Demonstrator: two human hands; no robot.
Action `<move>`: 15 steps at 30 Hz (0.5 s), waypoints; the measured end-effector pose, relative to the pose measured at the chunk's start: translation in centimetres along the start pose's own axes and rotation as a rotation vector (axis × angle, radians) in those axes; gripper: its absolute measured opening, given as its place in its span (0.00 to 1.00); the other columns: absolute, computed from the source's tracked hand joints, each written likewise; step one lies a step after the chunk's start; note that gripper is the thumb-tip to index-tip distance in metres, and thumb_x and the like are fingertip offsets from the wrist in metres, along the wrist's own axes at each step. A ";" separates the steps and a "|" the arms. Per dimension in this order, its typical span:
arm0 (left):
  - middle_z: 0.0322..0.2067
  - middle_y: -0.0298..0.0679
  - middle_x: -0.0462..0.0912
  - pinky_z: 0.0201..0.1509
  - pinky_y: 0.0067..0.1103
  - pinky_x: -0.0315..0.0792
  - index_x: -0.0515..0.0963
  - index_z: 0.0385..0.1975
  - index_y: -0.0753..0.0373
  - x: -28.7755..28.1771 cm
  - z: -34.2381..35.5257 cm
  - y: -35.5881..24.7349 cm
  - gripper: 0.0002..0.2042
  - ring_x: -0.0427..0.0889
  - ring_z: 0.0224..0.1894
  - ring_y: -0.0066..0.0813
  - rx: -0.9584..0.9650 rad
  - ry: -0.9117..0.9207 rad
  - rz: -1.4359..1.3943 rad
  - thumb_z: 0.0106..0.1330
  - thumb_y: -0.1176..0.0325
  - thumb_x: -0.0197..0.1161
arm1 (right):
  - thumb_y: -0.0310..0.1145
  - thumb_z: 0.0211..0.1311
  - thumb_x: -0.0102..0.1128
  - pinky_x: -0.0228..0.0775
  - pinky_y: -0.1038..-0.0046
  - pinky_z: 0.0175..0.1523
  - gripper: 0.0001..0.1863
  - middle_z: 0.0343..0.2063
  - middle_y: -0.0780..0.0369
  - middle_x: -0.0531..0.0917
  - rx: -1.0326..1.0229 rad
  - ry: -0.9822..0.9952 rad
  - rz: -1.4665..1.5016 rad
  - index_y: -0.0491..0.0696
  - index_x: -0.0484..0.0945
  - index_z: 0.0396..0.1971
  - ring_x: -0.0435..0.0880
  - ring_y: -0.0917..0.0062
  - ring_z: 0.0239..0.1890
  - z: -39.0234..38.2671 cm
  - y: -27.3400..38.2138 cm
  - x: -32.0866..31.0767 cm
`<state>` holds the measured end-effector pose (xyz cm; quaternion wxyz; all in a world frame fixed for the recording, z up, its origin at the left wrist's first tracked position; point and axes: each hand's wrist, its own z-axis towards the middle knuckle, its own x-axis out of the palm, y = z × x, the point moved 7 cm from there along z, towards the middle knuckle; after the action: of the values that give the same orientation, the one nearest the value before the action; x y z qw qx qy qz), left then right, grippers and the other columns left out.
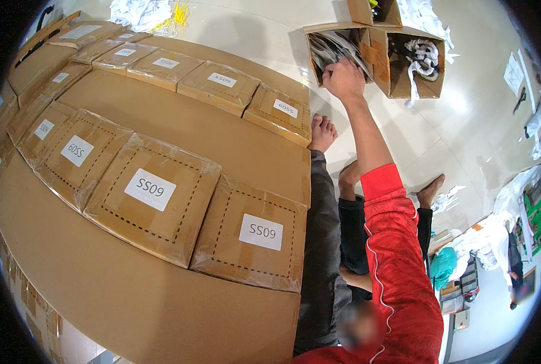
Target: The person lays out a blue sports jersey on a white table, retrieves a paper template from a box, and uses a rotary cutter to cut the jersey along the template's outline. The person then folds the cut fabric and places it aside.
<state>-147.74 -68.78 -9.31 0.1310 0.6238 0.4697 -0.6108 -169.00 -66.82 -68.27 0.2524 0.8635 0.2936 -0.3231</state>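
Observation:
My right hand [344,80], in a red sleeve [395,255], reaches forward into an open cardboard box [319,76] on the floor. Its fingers are curled in among thin grey sheets [337,43] that stand in the box, and look closed on their upper edges. The fingertips are partly hidden between the sheets. My left hand does not show. To the left of my arm lie flat taped cartons [152,218] with white labels, set in rows on large brown cardboard [179,121].
Beside the box stands another open carton [413,91] holding white, cord-like material [424,57]. Bare feet [324,130] and dark trouser legs are close below. Black scissors [520,101] lie at the right. White cloth [140,13] and yellow strands [176,15] lie at the far left.

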 end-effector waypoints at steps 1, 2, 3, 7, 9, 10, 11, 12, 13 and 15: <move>0.25 0.31 0.85 0.51 0.15 0.75 0.79 0.27 0.55 -0.8 1.0 0.7 0.22 0.84 0.33 0.14 0.089 0.201 0.023 0.79 0.57 0.39 | 0.35 0.59 0.65 0.73 0.57 0.61 0.13 0.49 0.56 0.83 0.042 0.024 0.019 0.58 0.88 0.44 0.81 0.61 0.56 0.0 -1.2 0.1; 0.24 0.31 0.84 0.49 0.15 0.75 0.78 0.26 0.55 -0.5 1.7 1.0 0.22 0.84 0.32 0.14 0.127 0.420 0.063 0.79 0.57 0.38 | 0.36 0.58 0.67 0.74 0.57 0.59 0.14 0.48 0.55 0.84 0.048 0.093 0.044 0.57 0.87 0.45 0.83 0.59 0.54 0.3 -0.5 2.3; 0.24 0.32 0.85 0.49 0.14 0.75 0.78 0.27 0.55 -1.1 0.7 0.5 0.22 0.84 0.32 0.14 0.036 0.201 0.097 0.79 0.57 0.39 | 0.37 0.57 0.69 0.76 0.56 0.58 0.15 0.48 0.55 0.86 0.065 0.123 0.080 0.56 0.86 0.46 0.84 0.57 0.52 0.6 -0.3 2.5; 0.24 0.33 0.87 0.50 0.14 0.74 0.78 0.26 0.56 -0.5 -0.4 0.3 0.21 0.83 0.30 0.12 0.078 -0.110 0.084 0.79 0.58 0.40 | 0.41 0.60 0.68 0.77 0.54 0.57 0.21 0.47 0.55 0.87 0.224 -0.025 0.092 0.58 0.83 0.54 0.85 0.56 0.51 1.2 -2.2 1.3; 0.22 0.33 0.86 0.53 0.14 0.73 0.77 0.24 0.56 -0.3 0.5 0.5 0.21 0.82 0.27 0.12 0.090 -0.102 0.007 0.78 0.59 0.41 | 0.42 0.61 0.67 0.77 0.55 0.58 0.23 0.47 0.54 0.87 0.254 -0.017 0.053 0.60 0.81 0.57 0.85 0.56 0.52 1.3 -1.9 0.6; 0.21 0.32 0.85 0.55 0.14 0.72 0.77 0.22 0.56 0.1 0.2 0.2 0.21 0.81 0.26 0.12 -0.002 -0.160 -0.048 0.78 0.60 0.41 | 0.42 0.61 0.67 0.77 0.55 0.58 0.22 0.47 0.54 0.87 0.255 0.001 0.050 0.60 0.82 0.57 0.85 0.56 0.52 1.5 -1.8 0.5; 0.19 0.32 0.85 0.57 0.15 0.72 0.77 0.21 0.56 0.2 -0.3 0.5 0.22 0.80 0.25 0.12 -0.095 -0.218 -0.101 0.78 0.61 0.42 | 0.42 0.61 0.67 0.77 0.55 0.57 0.22 0.47 0.54 0.87 0.255 0.020 0.048 0.60 0.82 0.56 0.85 0.57 0.52 1.6 -1.6 0.5; 0.19 0.31 0.84 0.57 0.15 0.72 0.77 0.22 0.57 0.1 -0.3 0.4 0.21 0.80 0.24 0.12 -0.050 -0.219 -0.065 0.78 0.60 0.41 | 0.42 0.61 0.67 0.77 0.55 0.57 0.21 0.47 0.54 0.87 0.258 0.039 0.045 0.60 0.82 0.56 0.85 0.57 0.52 1.8 -1.7 0.6; 0.18 0.31 0.83 0.58 0.15 0.72 0.77 0.23 0.57 -0.2 -0.4 0.4 0.21 0.79 0.24 0.12 -0.004 -0.220 -0.030 0.78 0.60 0.41 | 0.41 0.61 0.67 0.77 0.55 0.57 0.21 0.47 0.53 0.87 0.278 0.040 0.066 0.59 0.83 0.55 0.85 0.57 0.52 2.0 -1.9 0.8; 0.19 0.30 0.84 0.59 0.16 0.73 0.77 0.27 0.59 -0.4 -1.5 0.5 0.21 0.79 0.23 0.12 -0.023 -0.289 0.023 0.78 0.58 0.40 | 0.40 0.62 0.66 0.77 0.56 0.57 0.19 0.47 0.53 0.87 0.320 0.037 0.107 0.59 0.84 0.54 0.85 0.58 0.52 2.6 -2.4 1.0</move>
<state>-146.32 -68.15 -8.84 0.2117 0.5330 0.4457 -0.6874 -171.04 -66.36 -71.29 0.1233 0.9129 0.1966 -0.3359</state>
